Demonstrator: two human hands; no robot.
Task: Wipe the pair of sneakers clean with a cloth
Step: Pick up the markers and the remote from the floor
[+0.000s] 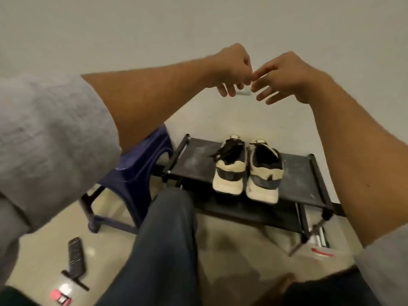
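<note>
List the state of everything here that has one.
Shoe rack: standing, top shelf dusty.
Sneakers: upright, side by side on the rack's top shelf.
Left hand: raised, empty, fingertips touching the right hand's.
Right hand: raised, empty, fingers relaxed.
Blue stool: upright on the floor.

Both arms raised before plain wall, left hand and right hand touching at the fingertips, fingers loosely bent. Pair of sneakers side by side on top shelf of black shoe rack, heels toward camera, loose black laces on the left one. Blue stool just left of rack. Black remote on floor near dark-trousered leg
</note>
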